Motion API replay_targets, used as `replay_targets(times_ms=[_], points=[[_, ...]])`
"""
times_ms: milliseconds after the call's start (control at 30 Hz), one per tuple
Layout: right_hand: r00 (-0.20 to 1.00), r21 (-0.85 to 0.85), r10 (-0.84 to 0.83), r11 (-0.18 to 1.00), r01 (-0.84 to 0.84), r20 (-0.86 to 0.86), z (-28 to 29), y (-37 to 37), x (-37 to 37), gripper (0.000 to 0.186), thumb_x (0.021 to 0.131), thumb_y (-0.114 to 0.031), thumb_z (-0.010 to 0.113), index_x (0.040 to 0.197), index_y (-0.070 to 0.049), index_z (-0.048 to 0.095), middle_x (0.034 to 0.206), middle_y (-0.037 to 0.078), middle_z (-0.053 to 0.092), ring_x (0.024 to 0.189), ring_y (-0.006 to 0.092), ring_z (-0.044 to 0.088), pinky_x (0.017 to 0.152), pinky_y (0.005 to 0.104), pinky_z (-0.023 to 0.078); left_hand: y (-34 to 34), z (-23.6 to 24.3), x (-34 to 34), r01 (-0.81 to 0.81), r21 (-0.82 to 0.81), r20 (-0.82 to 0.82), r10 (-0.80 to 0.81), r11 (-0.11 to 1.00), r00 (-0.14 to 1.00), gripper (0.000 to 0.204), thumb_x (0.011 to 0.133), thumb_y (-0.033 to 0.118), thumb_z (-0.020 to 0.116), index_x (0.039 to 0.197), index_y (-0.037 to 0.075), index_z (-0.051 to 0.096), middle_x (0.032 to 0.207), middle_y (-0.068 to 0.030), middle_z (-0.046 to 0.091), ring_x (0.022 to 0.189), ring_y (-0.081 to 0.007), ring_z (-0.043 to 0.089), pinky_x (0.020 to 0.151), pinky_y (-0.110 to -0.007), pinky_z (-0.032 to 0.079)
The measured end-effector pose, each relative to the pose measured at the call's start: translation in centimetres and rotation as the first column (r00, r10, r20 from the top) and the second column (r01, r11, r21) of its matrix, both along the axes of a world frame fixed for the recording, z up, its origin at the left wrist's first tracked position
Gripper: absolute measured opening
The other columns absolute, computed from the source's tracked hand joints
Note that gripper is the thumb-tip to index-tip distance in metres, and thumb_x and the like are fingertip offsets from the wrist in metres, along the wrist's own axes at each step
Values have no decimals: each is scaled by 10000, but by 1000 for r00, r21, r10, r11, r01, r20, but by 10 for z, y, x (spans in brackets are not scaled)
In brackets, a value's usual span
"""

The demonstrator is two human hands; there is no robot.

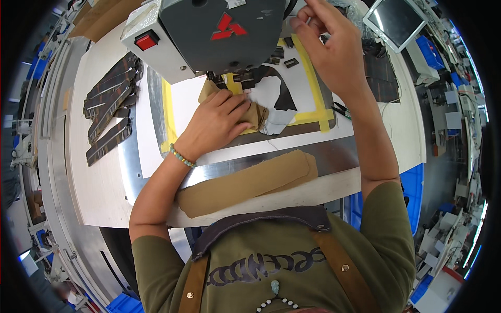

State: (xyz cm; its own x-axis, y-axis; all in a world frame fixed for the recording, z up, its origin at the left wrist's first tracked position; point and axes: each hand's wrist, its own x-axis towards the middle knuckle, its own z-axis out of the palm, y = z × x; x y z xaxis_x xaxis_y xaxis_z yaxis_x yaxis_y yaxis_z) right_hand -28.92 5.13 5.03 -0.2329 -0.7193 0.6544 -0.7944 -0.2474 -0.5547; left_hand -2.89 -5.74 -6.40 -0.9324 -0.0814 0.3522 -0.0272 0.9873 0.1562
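Observation:
The grey head of a sewing machine stands at the top middle, with a red switch on its light side. Below it, my left hand presses bent fingers onto a bunched brown fabric piece and holds it near the needle area. The fingertips partly cover the fabric. Dark patterned and pale pieces lie beside it on a white sheet bordered with yellow tape. Raised at the right of the machine head, my right hand has thumb and forefinger apart; its upper fingertips are cut off by the frame edge.
Dark plaid fabric pieces lie at the left of the table, more at the right. Long brown strips rest at the front edge. Small snips lie by my right forearm. A tablet-like screen stands far right.

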Motion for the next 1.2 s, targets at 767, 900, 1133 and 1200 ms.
replay_targets(times_ms=[767,900,1133,1200], points=[[996,-352,66,932,-82,-57,-52,19,-18,240,989,28,637,1177,5,786,1125,107,806,909,196,765,773,332,611,2,-3,-6,75,64,70,-79,995,994,625,966,263,737,1531,36,598,1585,-107,600,1511,-328,492,1224,-484,409],[873,28,273,958,-287,-405,-78,12,-17,259,935,0,696,1175,-6,791,1234,97,793,1022,241,767,887,388,609,0,-4,-6,81,53,68,-85,995,994,625,960,267,743,1523,31,606,1554,-109,619,1497,-333,503,1207,-483,422],[703,261,360,933,-250,-614,-115,-18,6,353,888,-107,759,1227,-12,779,1221,75,788,1181,245,706,1068,409,523,1,-5,-6,56,57,85,-61,997,995,619,954,267,749,1509,29,611,1525,-111,631,1487,-327,509,1202,-479,426],[726,277,337,938,-207,-599,-120,-16,-1,373,892,-103,752,1251,-7,768,1207,78,786,1161,253,707,1044,411,540,1,-5,-7,73,42,75,-76,996,994,622,950,263,756,1507,30,610,1534,-110,626,1488,-327,507,1205,-478,425]])
